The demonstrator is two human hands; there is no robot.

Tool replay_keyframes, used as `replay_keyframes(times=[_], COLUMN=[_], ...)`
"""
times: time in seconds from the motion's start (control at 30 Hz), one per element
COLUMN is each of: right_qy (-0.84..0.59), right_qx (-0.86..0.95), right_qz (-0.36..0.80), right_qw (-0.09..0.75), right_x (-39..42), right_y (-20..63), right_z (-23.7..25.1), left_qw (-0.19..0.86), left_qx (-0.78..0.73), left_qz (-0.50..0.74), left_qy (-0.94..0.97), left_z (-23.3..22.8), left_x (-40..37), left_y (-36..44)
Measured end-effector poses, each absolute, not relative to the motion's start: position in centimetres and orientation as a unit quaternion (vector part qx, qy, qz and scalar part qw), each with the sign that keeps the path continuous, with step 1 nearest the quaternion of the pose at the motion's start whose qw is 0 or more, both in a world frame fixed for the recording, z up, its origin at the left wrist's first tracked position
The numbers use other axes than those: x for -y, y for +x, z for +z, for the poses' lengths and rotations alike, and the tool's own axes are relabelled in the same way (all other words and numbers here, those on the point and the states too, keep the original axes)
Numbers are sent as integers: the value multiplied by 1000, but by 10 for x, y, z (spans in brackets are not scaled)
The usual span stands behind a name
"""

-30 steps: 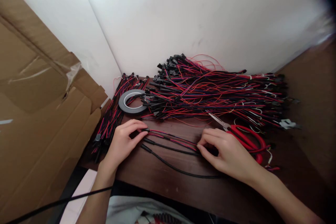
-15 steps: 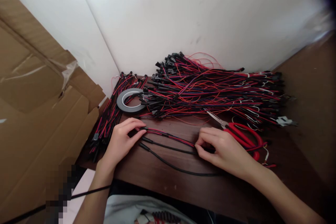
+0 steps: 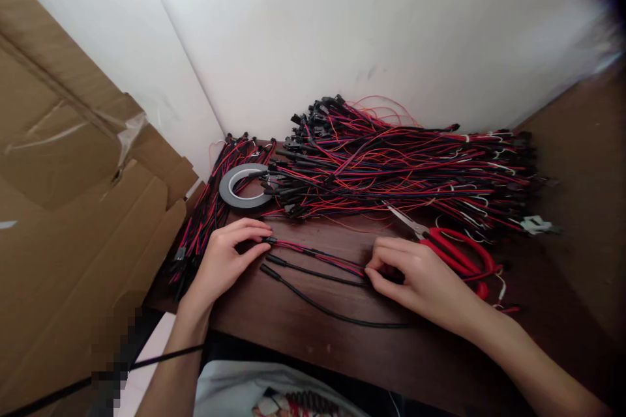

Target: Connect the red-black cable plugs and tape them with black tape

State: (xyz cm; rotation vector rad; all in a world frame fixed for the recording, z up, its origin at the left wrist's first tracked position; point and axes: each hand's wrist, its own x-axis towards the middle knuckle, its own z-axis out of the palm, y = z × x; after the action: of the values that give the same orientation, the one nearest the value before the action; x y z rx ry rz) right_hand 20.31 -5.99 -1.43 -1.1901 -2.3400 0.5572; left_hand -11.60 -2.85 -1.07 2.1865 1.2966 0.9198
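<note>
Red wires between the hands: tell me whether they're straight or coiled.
Straight: the red wires run without loops from left hand to right hand.

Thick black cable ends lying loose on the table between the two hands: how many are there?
2: one end beside the red and dark wires, the other end farther from them. Others may be hidden under the right hand.

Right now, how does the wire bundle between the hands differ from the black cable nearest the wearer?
Color: the wire bundle shows red and dark strands; the black cable is plain black.
Shape: the wire bundle runs nearly straight; the black cable curves.
Support: left hand and right hand pinch the wire bundle; the black cable's visible length lies on the table.
Both are long and thin.
</note>
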Motion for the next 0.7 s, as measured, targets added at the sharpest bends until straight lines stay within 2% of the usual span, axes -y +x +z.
replay_keyframes(times=[0.43, 0.7], right_qy=[-434, -436], right_qx=[844, 846], right_qz=[217, 213], right_qw=[230, 220], right_x=[60, 61], right_y=[201, 200], right_z=[-18, -21], left_qw=[264, 225], left_qx=[-502, -492], left_qz=[350, 324], left_qy=[746, 776], left_z=[-14, -13], left_x=[31, 32], left_y=[-116, -114])
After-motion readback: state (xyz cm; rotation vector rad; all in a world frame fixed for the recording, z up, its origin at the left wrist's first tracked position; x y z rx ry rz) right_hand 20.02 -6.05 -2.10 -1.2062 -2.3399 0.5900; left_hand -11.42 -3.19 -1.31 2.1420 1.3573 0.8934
